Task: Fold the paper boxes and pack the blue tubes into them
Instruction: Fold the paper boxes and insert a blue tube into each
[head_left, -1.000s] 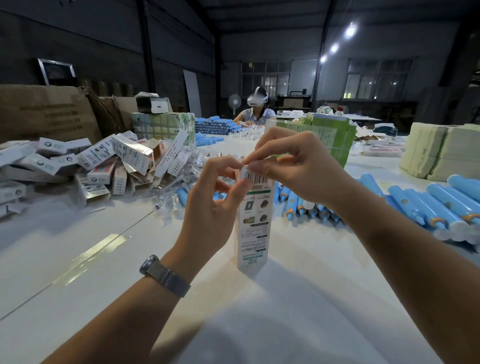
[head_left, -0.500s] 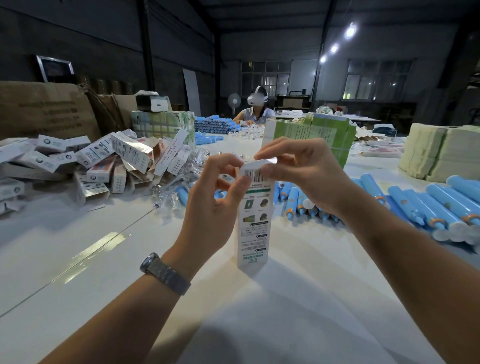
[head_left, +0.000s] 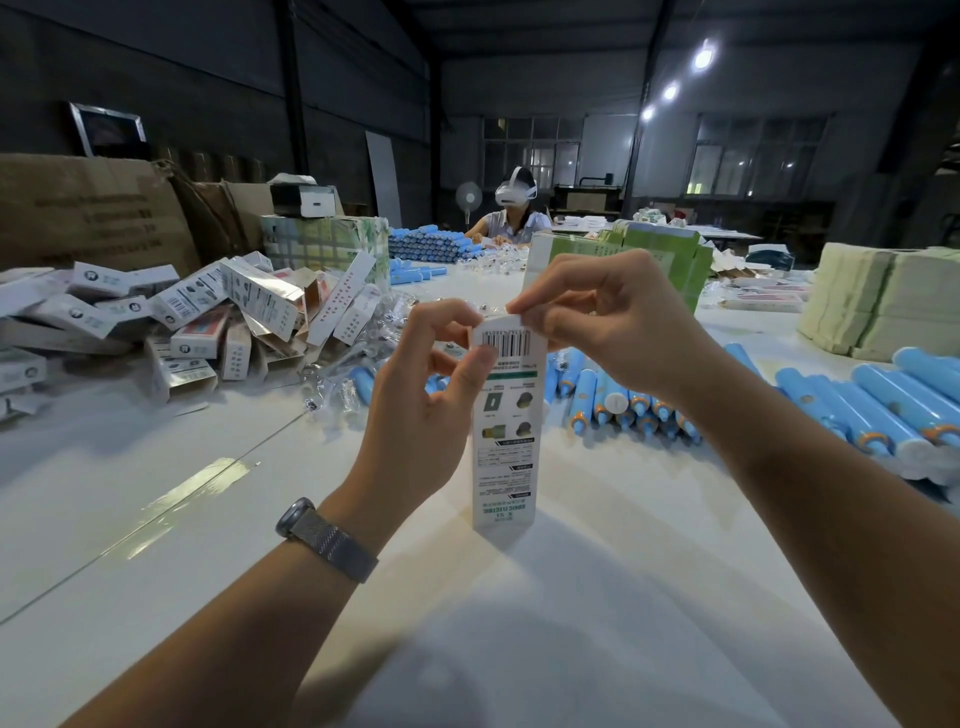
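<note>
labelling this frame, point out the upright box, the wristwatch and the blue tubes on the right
upright box (head_left: 503, 447): head view, printed front panel
wristwatch (head_left: 327, 539): head view, mesh band
blue tubes (head_left: 878, 410): head view, a tube's body

Dim hall. Ceiling lamps (head_left: 702, 58) are glaring upper right. Table (head_left: 156, 519) is reflecting a pale streak; soft arm shadows are falling near. Wide-angle edges are bending; background is softening.

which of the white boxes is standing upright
The white box that both hands hold at mid-table; the boxes in the left pile lie tumbled on their sides.
</note>
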